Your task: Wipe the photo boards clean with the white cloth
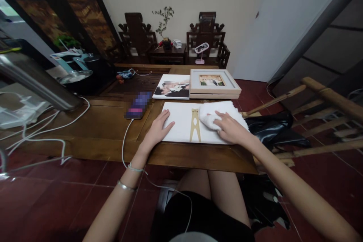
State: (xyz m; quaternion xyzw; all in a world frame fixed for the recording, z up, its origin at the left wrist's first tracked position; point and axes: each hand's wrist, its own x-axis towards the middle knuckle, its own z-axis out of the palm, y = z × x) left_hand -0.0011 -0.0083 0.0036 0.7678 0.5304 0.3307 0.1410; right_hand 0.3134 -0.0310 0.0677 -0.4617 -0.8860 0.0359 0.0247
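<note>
On the brown wooden table, a white rectangular panel is lying, looking stiff, light, best lifted by its sides. Pale-wood picture frames are crowding its far edge. The right hand is clutching soft white cloth there; the left hand is resting spread at its left, near a purple-lit phone.

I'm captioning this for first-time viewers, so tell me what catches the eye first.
The white board with its gold cat-eared piece stands out first, near the front edge of the table. The right hand is on a white cloth over its right part; the left hand is at its left edge. Behind lies a framed picture.
</note>
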